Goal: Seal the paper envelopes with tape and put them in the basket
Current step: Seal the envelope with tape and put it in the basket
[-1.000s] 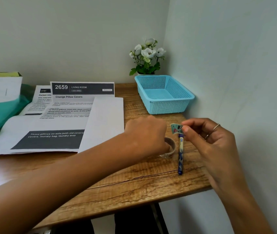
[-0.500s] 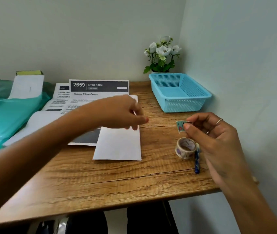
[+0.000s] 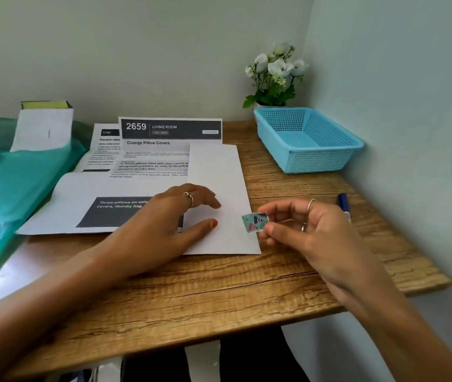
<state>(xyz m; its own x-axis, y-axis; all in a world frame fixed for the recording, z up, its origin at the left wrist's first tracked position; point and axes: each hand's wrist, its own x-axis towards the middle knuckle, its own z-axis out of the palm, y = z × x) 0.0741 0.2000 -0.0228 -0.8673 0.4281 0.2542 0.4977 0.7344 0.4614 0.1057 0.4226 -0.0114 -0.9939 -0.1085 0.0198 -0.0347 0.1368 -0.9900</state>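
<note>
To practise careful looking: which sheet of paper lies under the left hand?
The blank white envelope nearest the basket; the other sheets carry print.

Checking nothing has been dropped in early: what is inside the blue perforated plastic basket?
The blue perforated plastic basket shows only its bare mesh floor; no envelope lies inside. Its near wall hides a strip of the floor.

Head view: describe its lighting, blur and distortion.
Head view: soft, even light; faint shadows under the left hand on the envelope; wide-angle bowing bends the table edge; small print on the sheets is blurred; the tape piece in the right hand's grip looks fairly sharp.
</note>
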